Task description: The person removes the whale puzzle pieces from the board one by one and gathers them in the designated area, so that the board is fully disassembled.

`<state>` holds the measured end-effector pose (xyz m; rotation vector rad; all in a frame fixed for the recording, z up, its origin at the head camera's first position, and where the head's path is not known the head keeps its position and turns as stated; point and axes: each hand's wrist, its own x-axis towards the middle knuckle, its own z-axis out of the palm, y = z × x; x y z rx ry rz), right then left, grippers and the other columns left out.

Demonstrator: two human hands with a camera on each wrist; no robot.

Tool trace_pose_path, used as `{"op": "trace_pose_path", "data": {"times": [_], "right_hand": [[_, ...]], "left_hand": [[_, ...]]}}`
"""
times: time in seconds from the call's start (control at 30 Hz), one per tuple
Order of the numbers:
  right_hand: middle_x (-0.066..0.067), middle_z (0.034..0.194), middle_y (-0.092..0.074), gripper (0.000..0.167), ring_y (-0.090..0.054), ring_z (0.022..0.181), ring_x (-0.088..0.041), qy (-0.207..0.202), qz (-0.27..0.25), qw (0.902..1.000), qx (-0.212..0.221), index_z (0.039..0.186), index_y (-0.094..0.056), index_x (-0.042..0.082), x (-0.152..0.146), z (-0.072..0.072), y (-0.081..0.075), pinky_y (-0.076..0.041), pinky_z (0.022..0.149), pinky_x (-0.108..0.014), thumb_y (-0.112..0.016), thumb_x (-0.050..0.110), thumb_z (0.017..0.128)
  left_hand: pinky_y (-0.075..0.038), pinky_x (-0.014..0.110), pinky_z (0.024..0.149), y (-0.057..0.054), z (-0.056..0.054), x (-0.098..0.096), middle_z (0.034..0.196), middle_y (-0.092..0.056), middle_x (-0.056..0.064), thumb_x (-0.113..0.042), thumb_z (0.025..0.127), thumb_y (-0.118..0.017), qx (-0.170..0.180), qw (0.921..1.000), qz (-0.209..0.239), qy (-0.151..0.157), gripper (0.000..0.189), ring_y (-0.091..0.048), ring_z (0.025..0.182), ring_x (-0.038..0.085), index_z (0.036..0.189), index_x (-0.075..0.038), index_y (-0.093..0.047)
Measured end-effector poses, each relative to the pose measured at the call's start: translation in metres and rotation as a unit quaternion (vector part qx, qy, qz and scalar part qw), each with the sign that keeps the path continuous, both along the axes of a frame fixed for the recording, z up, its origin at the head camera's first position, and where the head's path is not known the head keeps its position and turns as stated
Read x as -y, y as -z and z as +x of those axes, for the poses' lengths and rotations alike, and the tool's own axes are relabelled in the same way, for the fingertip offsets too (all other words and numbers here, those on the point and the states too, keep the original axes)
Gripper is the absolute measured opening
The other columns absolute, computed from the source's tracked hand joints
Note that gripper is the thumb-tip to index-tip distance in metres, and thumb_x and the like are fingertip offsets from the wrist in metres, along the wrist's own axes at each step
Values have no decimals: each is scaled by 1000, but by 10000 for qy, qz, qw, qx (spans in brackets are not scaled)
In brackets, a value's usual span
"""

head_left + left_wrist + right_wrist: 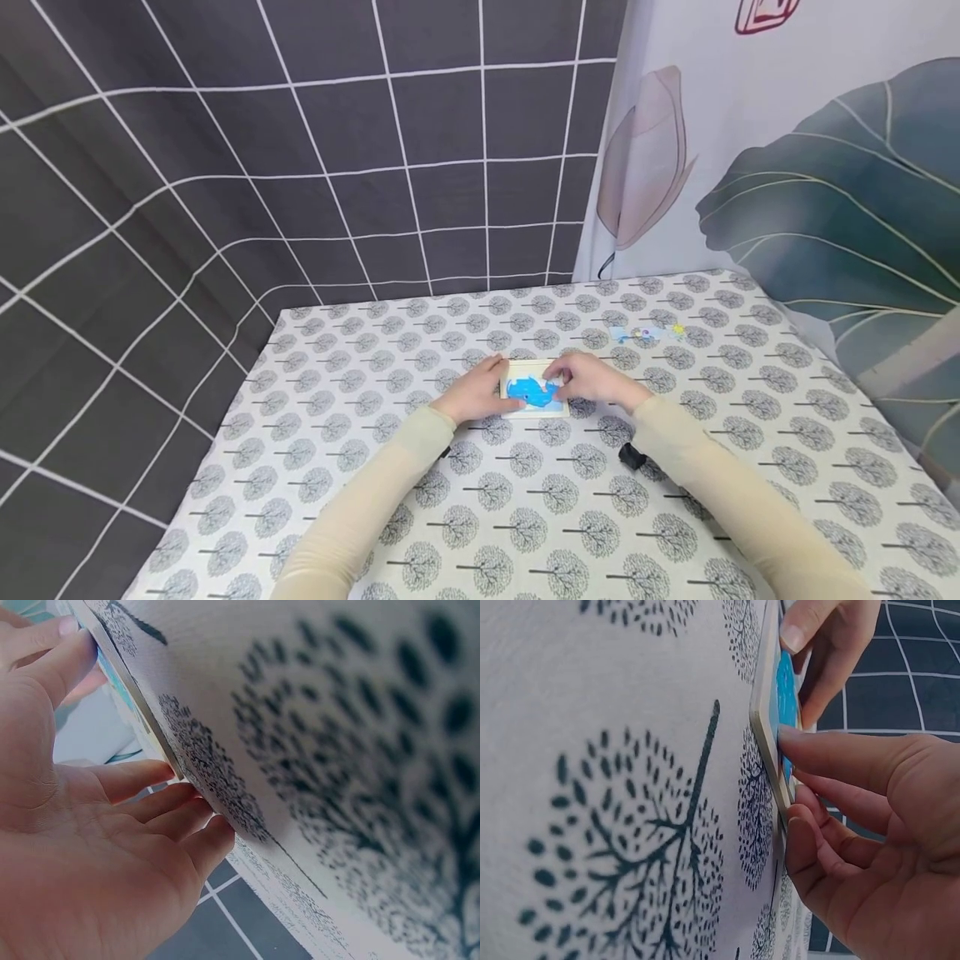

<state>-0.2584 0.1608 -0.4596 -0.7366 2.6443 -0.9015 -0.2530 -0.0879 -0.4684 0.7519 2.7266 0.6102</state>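
Note:
A small pale wooden puzzle board [564, 412] lies on the tablecloth, with a bright blue whale-like picture [528, 390] in it. My left hand [478, 394] holds the board's left side, its thumb over the near left corner and its fingers along the edge. From the right, my right hand [596, 380] pinches at the right end of the blue picture. In the right wrist view the right thumb [832, 756] presses on the blue surface [786, 682], and the other fingers bend around the far side. Fingers partly hide the picture's details.
Several small coloured pieces [647, 334], light blue, purple and yellow, lie farther back to the right on the tree-patterned tablecloth [525, 533]. A dark gridded curtain [435, 125] hangs behind, and a leaf-printed cloth [840, 200] hangs at the right.

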Motion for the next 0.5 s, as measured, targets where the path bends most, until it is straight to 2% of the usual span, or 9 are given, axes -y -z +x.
{"op": "trace_pose_path", "data": {"times": [0.13, 0.5], "right_hand": [[-5, 99, -65, 37, -56, 85, -18, -17, 34, 10000, 83, 113, -73, 2, 2, -3, 0, -51, 77, -33, -81, 7, 78], [-6, 102, -67, 35, -59, 91, -21, 200, -88, 9992, 349, 109, -68, 2, 8, -5, -2, -53, 90, -41, -81, 3, 76]], "left_hand": [[-25, 45, 122, 2, -2, 1, 164, -26, 18, -56, 89, -68, -12, 10000, -37, 18, 95, -25, 150, 32, 156, 0, -31], [-23, 43, 122, -2, 0, 0, 165, -23, 17, -55, 90, -68, 64, 10000, -68, 19, 96, -24, 151, 32, 157, 0, -29]]}}
